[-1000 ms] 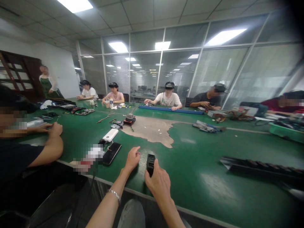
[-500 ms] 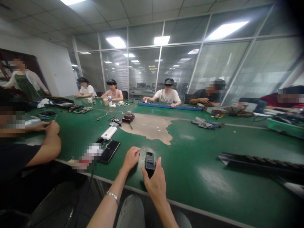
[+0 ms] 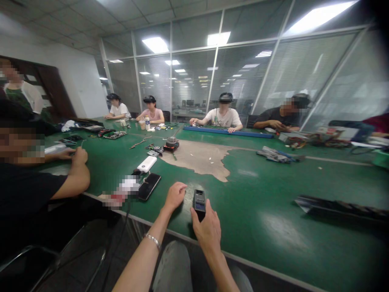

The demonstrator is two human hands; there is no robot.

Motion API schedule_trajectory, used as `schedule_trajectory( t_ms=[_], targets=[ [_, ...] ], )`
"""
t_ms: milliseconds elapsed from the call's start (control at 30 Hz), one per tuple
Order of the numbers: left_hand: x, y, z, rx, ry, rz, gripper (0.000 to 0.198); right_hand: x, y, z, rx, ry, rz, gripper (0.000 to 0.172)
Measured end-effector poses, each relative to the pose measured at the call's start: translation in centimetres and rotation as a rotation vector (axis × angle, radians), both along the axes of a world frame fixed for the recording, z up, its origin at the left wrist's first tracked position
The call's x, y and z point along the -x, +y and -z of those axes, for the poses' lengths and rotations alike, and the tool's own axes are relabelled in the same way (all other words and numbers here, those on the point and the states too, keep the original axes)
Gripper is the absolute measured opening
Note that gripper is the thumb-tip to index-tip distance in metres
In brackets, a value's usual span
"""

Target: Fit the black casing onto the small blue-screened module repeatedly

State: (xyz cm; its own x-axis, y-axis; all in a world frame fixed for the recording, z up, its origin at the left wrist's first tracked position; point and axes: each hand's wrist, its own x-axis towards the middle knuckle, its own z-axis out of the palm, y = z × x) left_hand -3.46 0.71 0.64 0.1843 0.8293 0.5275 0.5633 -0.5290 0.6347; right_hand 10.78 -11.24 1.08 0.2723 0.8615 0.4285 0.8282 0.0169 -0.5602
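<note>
My right hand (image 3: pixel 209 227) is wrapped round the lower part of a small black handheld device (image 3: pixel 199 200) with a little display and buttons, its thumb on the left side and its fingers on the right. The device's lower end is hidden by the hand. Just left of it, my left hand (image 3: pixel 175 196) rests over the green table with the index finger reaching out toward the device, apart from it; nothing shows in this hand. Further left lie a black smartphone (image 3: pixel 149 187) and a white power bank (image 3: pixel 147 164) with a cable.
Ahead is a torn brown patch (image 3: pixel 203 158) in the green tabletop (image 3: pixel 258 190), with a motor-like part (image 3: pixel 172 144) on its left edge. A long black part (image 3: pixel 334 207) lies right, pliers (image 3: pixel 275 155) beyond it. Co-workers sit around; one person's forearm (image 3: pixel 74 180) is at left.
The view has turned a little left, so the table and both hands appear further right. My hands keep nearly the same pose around the device. The standing person has moved left.
</note>
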Motion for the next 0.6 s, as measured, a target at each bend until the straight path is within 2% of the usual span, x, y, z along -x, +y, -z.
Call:
schedule_trajectory(
  t_ms=[167,300,400,600],
  targets=[
    [0.0,-0.1,-0.1,-0.004,-0.007,-0.020,0.029,-0.4,0.1,-3.3,-0.023,0.131,0.021,0.078],
    [0.0,-0.2,0.0,-0.013,-0.009,-0.021,0.029,-2.6,-0.2,-5.3,-0.138,0.186,0.060,0.080],
    [-0.1,-0.1,0.0,-0.007,0.000,-0.024,0.029,-4.9,-0.6,-4.6,-0.134,0.194,0.117,0.080],
    [0.1,-0.1,0.0,-0.033,-0.004,-0.006,0.028,-7.2,-0.9,-0.7,-0.105,0.126,0.111,0.080]
  ],
)
